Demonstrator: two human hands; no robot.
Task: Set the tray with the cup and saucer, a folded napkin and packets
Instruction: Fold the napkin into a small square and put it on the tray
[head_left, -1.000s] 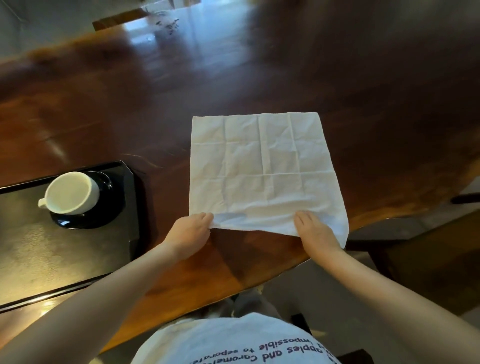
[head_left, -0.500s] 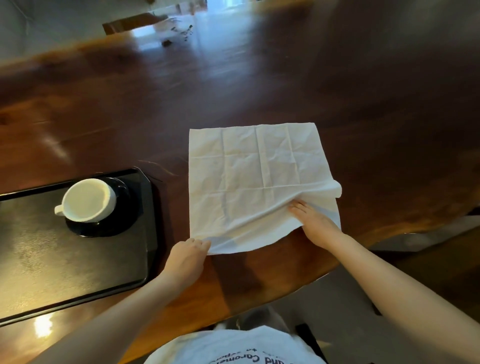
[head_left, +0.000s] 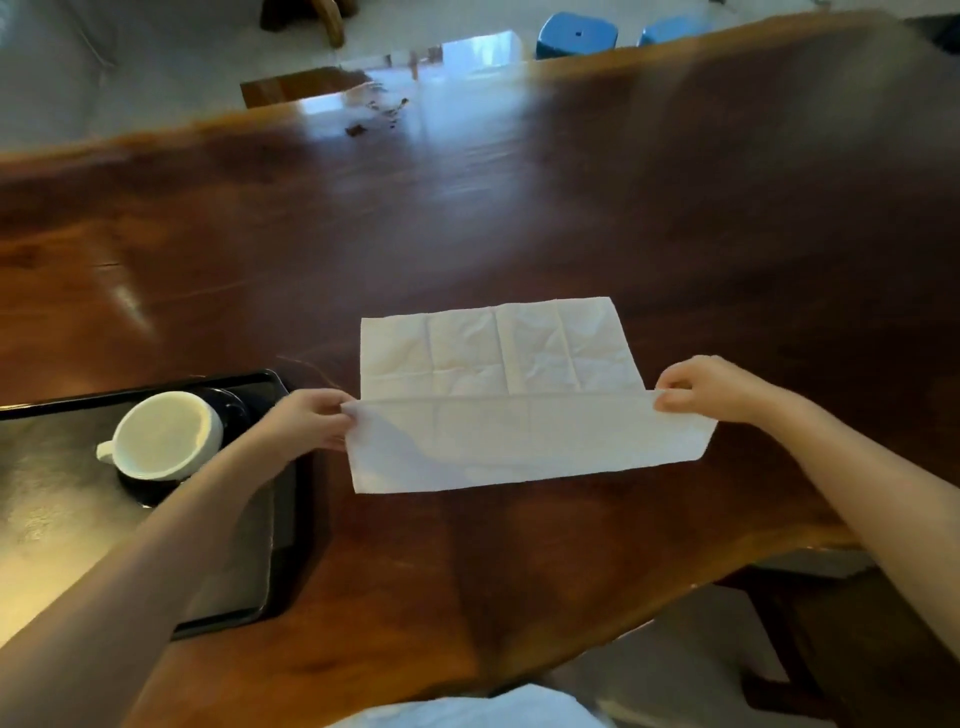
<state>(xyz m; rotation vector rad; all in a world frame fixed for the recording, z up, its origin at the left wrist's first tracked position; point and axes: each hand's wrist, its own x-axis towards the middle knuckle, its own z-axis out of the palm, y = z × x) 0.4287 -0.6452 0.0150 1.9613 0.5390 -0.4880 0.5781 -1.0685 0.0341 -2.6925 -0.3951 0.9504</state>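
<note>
A creased white napkin (head_left: 498, 364) lies on the wooden table, its near half lifted and folded toward the far edge. My left hand (head_left: 306, 421) pinches the near left corner and my right hand (head_left: 706, 387) pinches the near right corner, both held above the table. To the left a black tray (head_left: 62, 519) holds a white cup (head_left: 163, 434) on a dark saucer (head_left: 231, 408); my left forearm crosses the tray's right side. No packets are visible.
The dark wooden table (head_left: 519, 208) stretches far ahead, with small dark crumbs (head_left: 363, 122) near its far edge. Blue stools (head_left: 576, 34) stand beyond it. A chair (head_left: 810, 649) sits under the table's near right edge.
Both hands have lifted the napkin's near edge off the table and carried it forward, folding the near half over. The view has tilted up.
</note>
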